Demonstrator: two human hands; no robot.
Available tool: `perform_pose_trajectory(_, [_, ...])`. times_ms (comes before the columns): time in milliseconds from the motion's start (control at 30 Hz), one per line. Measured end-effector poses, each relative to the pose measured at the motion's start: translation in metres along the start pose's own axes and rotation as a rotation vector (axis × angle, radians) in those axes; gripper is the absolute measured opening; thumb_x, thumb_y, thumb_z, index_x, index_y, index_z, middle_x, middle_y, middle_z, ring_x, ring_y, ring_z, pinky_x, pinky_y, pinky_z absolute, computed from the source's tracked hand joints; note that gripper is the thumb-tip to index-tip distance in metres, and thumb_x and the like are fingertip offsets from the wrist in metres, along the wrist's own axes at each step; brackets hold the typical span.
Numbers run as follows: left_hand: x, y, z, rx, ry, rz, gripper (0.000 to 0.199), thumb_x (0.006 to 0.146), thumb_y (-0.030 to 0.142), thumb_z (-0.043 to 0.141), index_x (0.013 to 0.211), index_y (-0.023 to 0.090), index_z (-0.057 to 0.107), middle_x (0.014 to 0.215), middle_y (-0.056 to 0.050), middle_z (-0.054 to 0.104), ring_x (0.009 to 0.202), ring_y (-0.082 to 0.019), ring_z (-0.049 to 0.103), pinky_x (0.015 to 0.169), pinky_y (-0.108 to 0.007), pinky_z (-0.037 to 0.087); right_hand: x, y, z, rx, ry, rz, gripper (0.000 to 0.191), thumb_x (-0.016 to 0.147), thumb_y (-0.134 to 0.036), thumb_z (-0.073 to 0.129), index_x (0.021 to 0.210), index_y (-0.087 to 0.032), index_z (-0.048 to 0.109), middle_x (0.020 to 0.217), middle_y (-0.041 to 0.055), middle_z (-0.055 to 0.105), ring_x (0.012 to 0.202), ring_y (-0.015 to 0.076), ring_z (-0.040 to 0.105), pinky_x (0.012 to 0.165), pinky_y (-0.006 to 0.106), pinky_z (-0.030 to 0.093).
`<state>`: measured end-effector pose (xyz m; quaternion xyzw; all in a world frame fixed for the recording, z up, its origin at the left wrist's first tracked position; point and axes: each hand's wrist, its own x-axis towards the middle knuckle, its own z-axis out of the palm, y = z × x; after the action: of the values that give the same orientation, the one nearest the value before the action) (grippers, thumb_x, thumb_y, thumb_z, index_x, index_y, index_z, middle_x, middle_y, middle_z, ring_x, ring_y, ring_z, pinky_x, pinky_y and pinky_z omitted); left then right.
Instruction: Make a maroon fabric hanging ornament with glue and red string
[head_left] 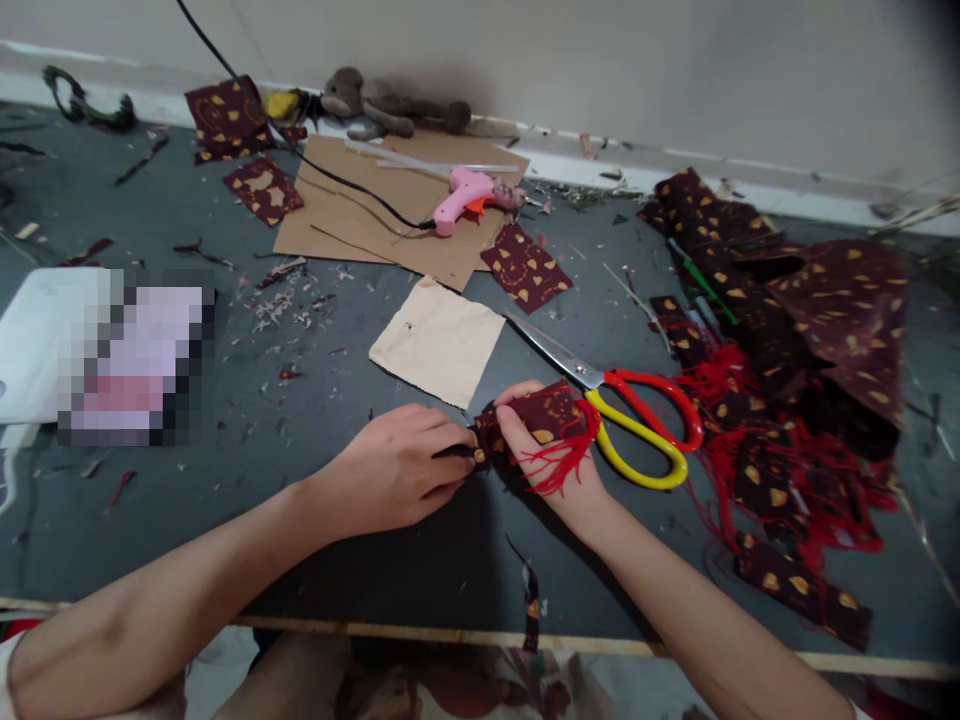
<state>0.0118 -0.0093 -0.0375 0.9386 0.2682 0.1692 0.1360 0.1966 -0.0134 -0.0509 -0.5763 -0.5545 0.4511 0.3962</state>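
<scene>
- Fabric piece [546,412], maroon with a gold print, is resting in the right hand [559,468] at the near middle of the grey tabletop [420,585], the clock's centre.
- Its long axis is running from about 8 to 2 o'clock, the narrow end pointing at 8 and the wide end at 2; red tassel threads [564,466] are spilling from the wide end over the palm.
- Left hand [409,465] is pinching near the narrow end; the right is gripping the wider part, thumb on top.
- Tabletop edge is running below the hands at 6 o'clock, with mostly bare surface lying between, broken by a thin dark scrap [532,600].
- Scissors [596,378] are crowding the right hand from 1 to 3 o'clock, blades pointing toward 11.
- Cream cloth square [439,343] is lying near the fingers at 11.
- Pink glue gun [469,195] is sitting on cardboard [322,225] at 12, before the wall [600,60].
- Littered but flatter room is opening toward 10, up to a phone [142,350].
</scene>
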Motion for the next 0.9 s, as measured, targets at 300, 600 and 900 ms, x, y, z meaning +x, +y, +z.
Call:
perform_pose_trajectory(300, [0.0,0.0,-0.001,-0.019,0.005,-0.011,0.017,0.086,0.019,0.052,0.093,0.02,0.068,0.104,-0.003,0.067,0.092,-0.016,0.06,0.079,-0.03,0.046,0.032,-0.017,-0.077,0.47,0.149,0.048,0.015,0.081,-0.038,0.046,0.075,-0.025,0.05,0.055,-0.0059,0.042,0.037,0.0083,0.029,0.036,0.024,0.02])
perform_pose_trajectory(600, [-0.001,-0.001,-0.001,-0.014,-0.007,-0.005,0.017,0.087,0.021,0.052,0.095,0.021,0.067,0.106,-0.003,0.067,0.091,-0.017,0.06,0.079,-0.031,0.046,0.007,-0.011,-0.029,0.24,0.022,0.066,0.012,0.079,-0.034,0.054,0.078,-0.022,0.053,0.052,-0.0057,0.048,0.036,0.0086,0.039,0.033,0.022,0.027])
perform_pose_trajectory(900, [-0.001,-0.001,-0.002,-0.014,-0.018,-0.003,0.017,0.087,0.021,0.052,0.094,0.021,0.067,0.107,-0.004,0.066,0.093,-0.017,0.06,0.08,-0.03,0.044,-0.008,-0.003,-0.017,-0.22,-0.056,-0.135,0.003,0.076,-0.021,0.053,0.077,-0.02,0.05,0.068,-0.0015,0.054,0.056,0.0119,0.053,0.05,0.024,0.041])
